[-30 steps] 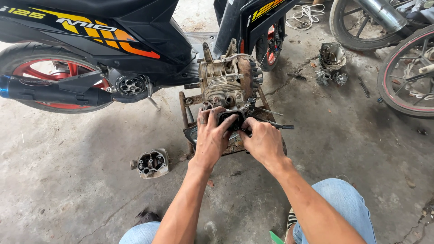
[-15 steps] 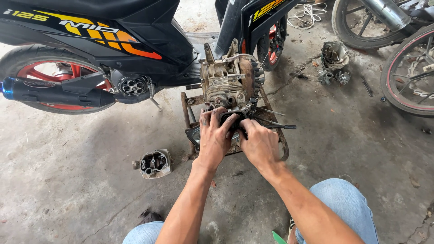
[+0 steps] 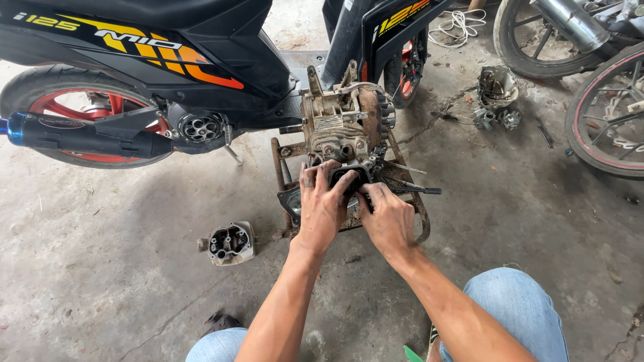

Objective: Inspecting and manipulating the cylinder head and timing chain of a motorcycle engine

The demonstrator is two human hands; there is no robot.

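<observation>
Looking down at a grimy engine block (image 3: 345,127) standing on a rusty metal stand (image 3: 282,167) on the concrete floor (image 3: 100,268). My left hand (image 3: 324,204) lies flat against the dark cylinder part (image 3: 349,177) at the near end of the engine block, fingers spread and greasy. My right hand (image 3: 389,218) presses just beside it, fingertips touching the same part. Long studs (image 3: 412,190) stick out to the right of the engine block. To its left, near the stand, a cylinder head (image 3: 229,243) lies on the floor. Behind the engine block stands a black scooter (image 3: 168,47) with orange graphics. My knees in blue jeans (image 3: 516,308) show nearest me.
</observation>
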